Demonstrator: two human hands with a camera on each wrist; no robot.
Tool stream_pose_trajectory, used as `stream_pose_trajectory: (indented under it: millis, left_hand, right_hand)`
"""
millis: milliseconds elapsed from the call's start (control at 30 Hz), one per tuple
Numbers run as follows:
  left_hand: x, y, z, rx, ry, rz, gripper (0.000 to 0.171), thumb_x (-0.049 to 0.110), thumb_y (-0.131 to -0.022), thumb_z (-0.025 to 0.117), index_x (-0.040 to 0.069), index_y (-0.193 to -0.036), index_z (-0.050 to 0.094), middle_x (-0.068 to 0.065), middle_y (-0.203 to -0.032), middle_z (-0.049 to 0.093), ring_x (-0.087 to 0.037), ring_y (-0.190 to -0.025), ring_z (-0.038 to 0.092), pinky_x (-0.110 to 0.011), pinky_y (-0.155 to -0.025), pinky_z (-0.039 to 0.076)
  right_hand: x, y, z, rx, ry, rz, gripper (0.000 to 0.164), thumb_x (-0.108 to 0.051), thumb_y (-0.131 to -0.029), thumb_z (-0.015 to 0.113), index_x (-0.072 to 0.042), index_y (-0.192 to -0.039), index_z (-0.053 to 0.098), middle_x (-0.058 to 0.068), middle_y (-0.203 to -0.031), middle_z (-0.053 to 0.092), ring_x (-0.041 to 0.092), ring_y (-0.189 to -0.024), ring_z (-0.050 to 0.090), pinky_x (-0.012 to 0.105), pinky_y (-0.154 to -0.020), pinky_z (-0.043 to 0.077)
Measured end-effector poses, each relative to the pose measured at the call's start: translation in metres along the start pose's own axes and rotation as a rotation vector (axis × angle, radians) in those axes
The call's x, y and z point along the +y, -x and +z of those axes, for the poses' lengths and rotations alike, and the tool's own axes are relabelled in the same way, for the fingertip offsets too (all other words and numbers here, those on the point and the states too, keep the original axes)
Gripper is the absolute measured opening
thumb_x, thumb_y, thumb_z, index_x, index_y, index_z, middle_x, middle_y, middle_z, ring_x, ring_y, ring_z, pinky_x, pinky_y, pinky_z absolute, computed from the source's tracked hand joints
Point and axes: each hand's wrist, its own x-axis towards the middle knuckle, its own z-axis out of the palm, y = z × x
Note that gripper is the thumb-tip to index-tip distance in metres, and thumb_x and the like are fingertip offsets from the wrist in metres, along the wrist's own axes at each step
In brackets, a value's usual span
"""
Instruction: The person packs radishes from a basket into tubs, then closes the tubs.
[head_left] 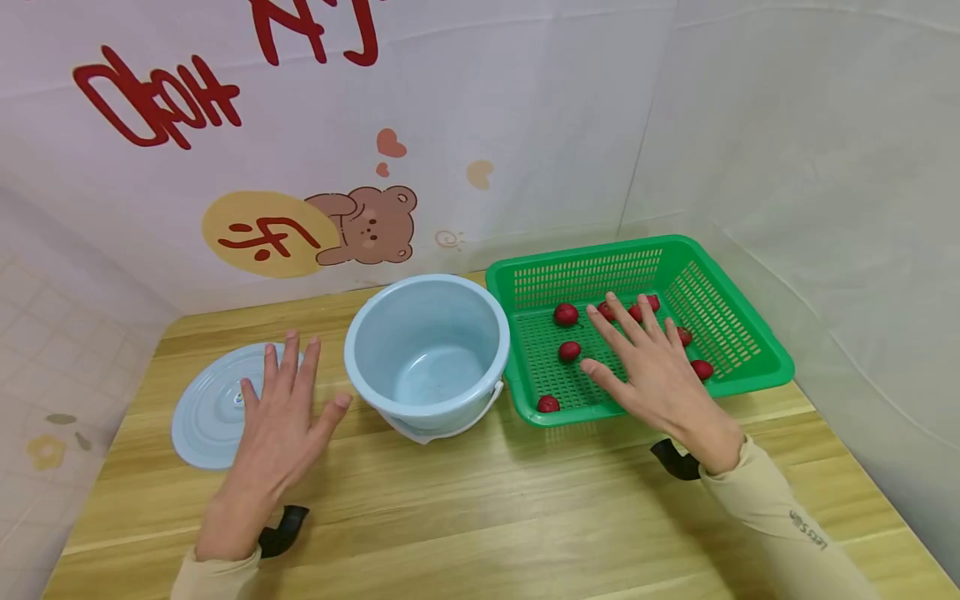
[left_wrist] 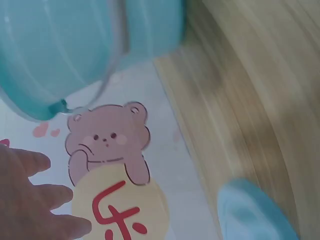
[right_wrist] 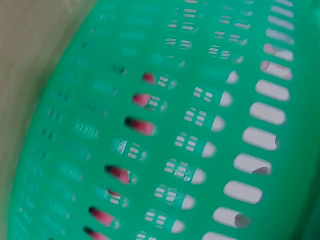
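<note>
Lid [head_left: 201, 417] left, bucket [head_left: 427, 367] middle, basket [head_left: 585, 257] right, fruits [head_left: 566, 314] inside it; all on table [head_left: 450, 517], backdrop [head_left: 540, 108] behind.

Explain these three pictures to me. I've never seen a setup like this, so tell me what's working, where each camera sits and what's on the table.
There's no machine: these are a person's left hand and right hand, both bare. The big picture comes from a camera worn on the head, looking forward and down. The smaller two come from wrist cameras: the left catches a bear drawing on the wall, the right a blurred, slotted green surface.

On the wooden table, left to right, are a light-blue lid, an empty light-blue bucket and a green basket with small red fruits. Both hands have fingers spread, holding nothing.
</note>
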Motion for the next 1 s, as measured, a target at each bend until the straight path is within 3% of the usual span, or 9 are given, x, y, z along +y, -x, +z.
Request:
stream_pose_trajectory:
  millis: [167,333,667,1000]
  left_hand:
    - [0.014,-0.004,0.001,0.022,0.128,0.014,0.081,0.054,-0.106,0.044,0.007,-0.166,0.018,-0.017,-0.173,0.004,-0.044,-0.157,-0.004,-0.081,-0.113,-0.002]
    - [0.026,-0.009,0.005,0.035,0.198,0.019,0.084,0.061,-0.105,0.041,0.008,-0.166,0.019,-0.015,-0.173,0.007,-0.044,-0.157,-0.001,-0.08,-0.114,0.003]
    - [0.034,-0.011,0.013,0.037,0.193,0.025,0.083,0.059,-0.105,0.043,0.013,-0.167,0.014,-0.009,-0.174,0.004,-0.042,-0.158,0.0,-0.078,-0.116,0.005]
    - [0.038,-0.011,0.016,0.034,0.178,0.023,0.085,0.056,-0.104,0.047,0.01,-0.167,0.011,-0.004,-0.174,0.005,-0.04,-0.158,0.0,-0.077,-0.116,0.006]
  right_hand:
    - [-0.005,0.002,0.001,0.011,-0.025,-0.024,0.072,-0.053,-0.105,0.05,-0.023,-0.166,0.026,0.007,-0.173,0.015,0.047,-0.156,0.004,0.077,-0.117,0.008]
    - [-0.01,0.003,0.0,0.01,-0.048,-0.044,0.071,-0.052,-0.105,0.051,-0.025,-0.166,0.026,0.004,-0.173,0.016,0.042,-0.158,0.005,0.075,-0.117,0.01]
    - [-0.013,-0.002,-0.004,-0.035,-0.155,-0.092,0.068,-0.044,-0.105,0.055,-0.024,-0.165,0.03,0.001,-0.171,0.022,0.04,-0.157,0.012,0.068,-0.121,0.014]
    - [-0.013,-0.01,-0.006,-0.167,-0.312,-0.088,0.064,-0.044,-0.105,0.056,-0.026,-0.163,0.035,-0.002,-0.17,0.026,0.026,-0.158,0.018,0.058,-0.123,0.024]
